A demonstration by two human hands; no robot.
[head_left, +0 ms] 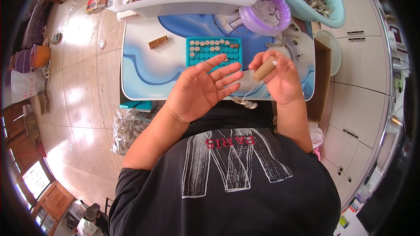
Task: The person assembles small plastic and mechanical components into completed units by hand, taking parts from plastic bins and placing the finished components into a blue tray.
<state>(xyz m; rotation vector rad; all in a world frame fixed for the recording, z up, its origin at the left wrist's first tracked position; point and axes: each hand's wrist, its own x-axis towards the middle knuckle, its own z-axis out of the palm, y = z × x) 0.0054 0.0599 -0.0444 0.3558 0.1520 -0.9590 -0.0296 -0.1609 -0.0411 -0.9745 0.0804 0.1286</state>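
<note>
My right hand (283,78) holds a short brown tube (264,69) tilted between thumb and fingers, with a bit of white at its upper end. Below the tube, a thin pale string leads down to a small greyish crumpled bundle (245,102). My left hand (203,85) is turned palm up with its fingers spread and nothing in it. Just beyond its fingertips lies a teal tray (188,49) with rows of round slots; pale discs fill part of the far rows. The left hand hides the tray's near edge.
A white tub (183,6) heaped with brown half-shell pieces stands at the far side. Right of it are a purple basin (286,11) with white scraps and a pale teal basin (336,11) of grey bundles. Scissors (229,25) and one brown piece (158,42) lie on the blue-white table.
</note>
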